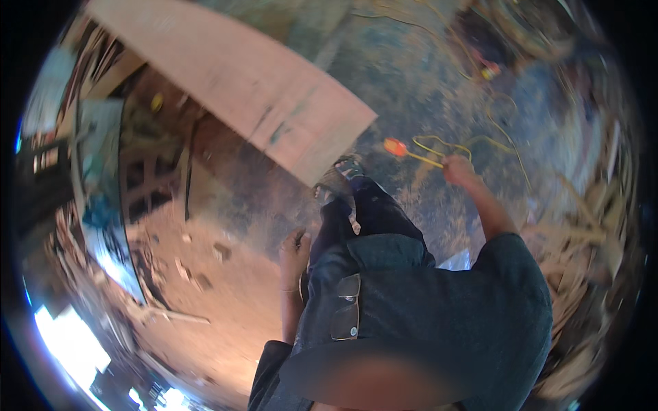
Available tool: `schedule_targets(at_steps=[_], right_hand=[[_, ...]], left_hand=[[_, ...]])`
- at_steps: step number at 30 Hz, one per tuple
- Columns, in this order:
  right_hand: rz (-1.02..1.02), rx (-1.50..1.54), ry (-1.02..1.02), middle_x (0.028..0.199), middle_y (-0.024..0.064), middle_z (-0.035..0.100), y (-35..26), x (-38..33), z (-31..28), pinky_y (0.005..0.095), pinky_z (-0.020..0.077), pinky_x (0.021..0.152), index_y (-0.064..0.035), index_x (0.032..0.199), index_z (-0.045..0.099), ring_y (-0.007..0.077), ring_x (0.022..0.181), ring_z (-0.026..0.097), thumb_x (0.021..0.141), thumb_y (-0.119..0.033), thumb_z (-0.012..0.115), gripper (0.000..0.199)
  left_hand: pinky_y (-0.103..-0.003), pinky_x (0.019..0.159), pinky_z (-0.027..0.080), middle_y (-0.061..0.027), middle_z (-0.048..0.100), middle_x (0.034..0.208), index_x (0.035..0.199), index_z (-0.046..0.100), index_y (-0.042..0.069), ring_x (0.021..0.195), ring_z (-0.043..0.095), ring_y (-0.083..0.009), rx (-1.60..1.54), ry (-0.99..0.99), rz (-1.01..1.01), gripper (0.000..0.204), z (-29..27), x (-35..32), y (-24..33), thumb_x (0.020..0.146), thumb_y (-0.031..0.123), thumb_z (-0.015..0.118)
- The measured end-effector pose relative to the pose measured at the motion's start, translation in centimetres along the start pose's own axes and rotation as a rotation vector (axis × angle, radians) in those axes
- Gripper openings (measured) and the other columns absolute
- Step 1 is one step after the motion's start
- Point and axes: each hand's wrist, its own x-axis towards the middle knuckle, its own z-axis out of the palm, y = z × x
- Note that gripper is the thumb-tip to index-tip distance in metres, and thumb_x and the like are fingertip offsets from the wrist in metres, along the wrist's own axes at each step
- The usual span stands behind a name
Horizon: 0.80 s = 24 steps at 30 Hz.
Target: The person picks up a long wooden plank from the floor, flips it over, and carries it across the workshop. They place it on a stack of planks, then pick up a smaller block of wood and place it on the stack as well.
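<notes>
"Closest to the camera comes a dark shirt [439, 301], with glasses [345, 323] hung on its front. What does the right hand [457, 169] have?"

"A yellow cord [424, 160], fingers closed round it, held out over the floor [411, 82] beyond the near corner of a long pinkish board [240, 89]. Its orange end piece [395, 146] points toward that corner; blur hides whether it is a plug or a socket."

"How would it handle?"

"Light and bendy, most likely, with the end piece stiffer and heavier than the cord. The best hold is probably on the end piece's body, sparing the joint."

"And the left hand [295, 252]?"

"Low beside the body, fingers curled. A dark patch shows by the thumb, but whether it is something held cannot be told."

"Farther out?"

"The board's near end reaches close to the feet [329, 192]. Wood scraps [569, 236] heap along the floor's right edge, and more lie leftward."
</notes>
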Motion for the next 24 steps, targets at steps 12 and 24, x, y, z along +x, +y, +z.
schedule_targets(at_steps=[12, 24], right_hand=[[0.223, 0.427, 0.193, 0.095, 0.0183, 0.071, 1.2, 13.0, 11.9, 0.0460, 0.0553, 0.077, -0.0122, 0.097, 0.074, 0.0389, 0.088, 0.068, 0.087, -0.019, 0.055, 0.022], [0.379, 0.185, -0.249, 0.098, 0.0211, 0.070, 10.0, 11.1, 24.7, 0.0507, 0.0551, 0.079, -0.0077, 0.103, 0.068, 0.0401, 0.092, 0.068, 0.085, -0.015, 0.057, 0.023]], left_hand=[[-0.040, 0.088, 0.052, -0.0163, 0.066, 0.117, 0.127, 0.061, 0.001, 0.106, 0.063, -0.0268, 0.510, 0.094, -0.128, 0.035, -3.7, 6.4, 2.2, 0.096, 0.018, 0.062], [-0.034, 0.082, 0.055, -0.0157, 0.057, 0.124, 0.134, 0.049, -0.002, 0.107, 0.060, -0.0246, 0.265, 0.403, -0.101, 0.048, 2.0, 16.1, 9.7, 0.092, 0.015, 0.065]])
